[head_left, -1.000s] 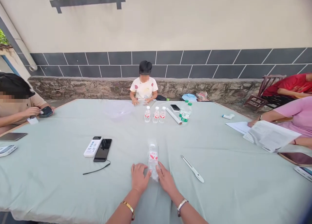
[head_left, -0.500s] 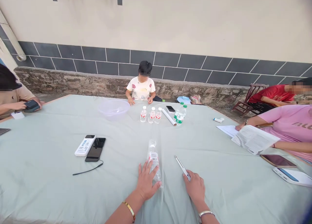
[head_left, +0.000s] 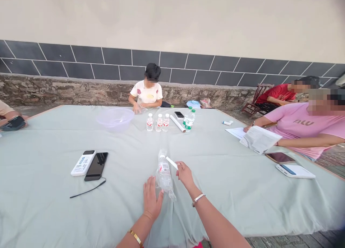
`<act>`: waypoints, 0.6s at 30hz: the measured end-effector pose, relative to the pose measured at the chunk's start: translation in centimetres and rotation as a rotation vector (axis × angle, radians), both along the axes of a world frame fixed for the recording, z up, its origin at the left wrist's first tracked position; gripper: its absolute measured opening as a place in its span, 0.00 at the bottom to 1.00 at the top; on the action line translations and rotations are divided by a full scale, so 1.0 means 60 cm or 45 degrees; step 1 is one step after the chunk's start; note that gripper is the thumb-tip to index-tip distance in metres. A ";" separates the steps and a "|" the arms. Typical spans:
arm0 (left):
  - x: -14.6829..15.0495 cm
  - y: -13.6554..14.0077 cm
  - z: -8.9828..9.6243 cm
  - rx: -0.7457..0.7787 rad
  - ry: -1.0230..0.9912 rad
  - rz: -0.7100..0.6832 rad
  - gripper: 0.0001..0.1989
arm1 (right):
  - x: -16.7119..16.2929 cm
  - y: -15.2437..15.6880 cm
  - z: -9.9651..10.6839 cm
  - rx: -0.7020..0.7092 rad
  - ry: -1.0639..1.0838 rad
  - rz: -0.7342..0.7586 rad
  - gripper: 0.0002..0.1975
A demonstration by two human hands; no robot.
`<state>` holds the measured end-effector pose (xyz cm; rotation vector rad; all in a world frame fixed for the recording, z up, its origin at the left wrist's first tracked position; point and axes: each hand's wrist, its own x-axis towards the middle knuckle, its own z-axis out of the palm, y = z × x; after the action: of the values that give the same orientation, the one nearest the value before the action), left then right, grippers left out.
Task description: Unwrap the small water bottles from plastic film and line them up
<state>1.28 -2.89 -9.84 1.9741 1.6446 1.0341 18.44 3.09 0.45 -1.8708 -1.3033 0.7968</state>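
A clear plastic bottle (head_left: 165, 173) with a white and red label lies in a clear plastic bag (head_left: 171, 194), its cap end pointing away from me. My left hand (head_left: 152, 201) rests open along the left side of the bag, fingers extended and thumb near the bottle's lower end. My right hand (head_left: 184, 172) is closed round a slim silver utility knife (head_left: 171, 162). The knife's tip is at the bag beside the bottle's neck. Whether it has gone into the plastic, I cannot tell.
Ahead stand three small bottles (head_left: 159, 123), green-capped bottles (head_left: 189, 120), a white roll (head_left: 177, 123) and a translucent basin (head_left: 115, 119). Left lie a power bank (head_left: 83, 164) and phone (head_left: 96, 166). People sit opposite and at both sides; papers (head_left: 260, 139) are at the right.
My right hand has lifted the utility knife from the table and brought it left to the bottle's neck. My left hand has slid off the bottle to its left side. The view has turned right.
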 end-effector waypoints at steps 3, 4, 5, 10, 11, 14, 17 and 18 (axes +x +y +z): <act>-0.005 0.006 0.003 -0.032 -0.057 -0.028 0.27 | -0.023 0.016 0.012 0.013 -0.057 0.035 0.21; -0.006 0.007 0.006 -0.036 -0.077 -0.031 0.27 | -0.027 0.014 0.014 0.016 -0.083 0.055 0.21; -0.006 0.007 0.008 -0.038 -0.099 -0.026 0.27 | -0.029 0.008 0.015 0.019 -0.114 0.077 0.21; -0.007 0.004 0.024 -0.079 -0.209 -0.019 0.25 | -0.020 -0.063 0.024 0.016 -0.309 0.216 0.22; -0.007 0.003 0.027 -0.088 -0.236 -0.026 0.25 | -0.017 -0.079 0.026 0.002 -0.326 0.250 0.22; -0.009 0.002 0.031 -0.123 -0.343 -0.040 0.26 | -0.005 -0.123 0.030 -0.055 -0.313 0.335 0.22; -0.010 0.001 0.032 -0.155 -0.420 -0.029 0.25 | 0.008 -0.155 0.034 -0.105 -0.273 0.402 0.21; -0.010 0.002 0.033 -0.157 -0.430 -0.026 0.24 | 0.012 -0.162 0.036 -0.117 -0.258 0.424 0.21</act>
<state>0.67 -2.80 -7.88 1.6303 1.4632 1.1553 19.19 -6.66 2.62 -1.8691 -1.7649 0.8639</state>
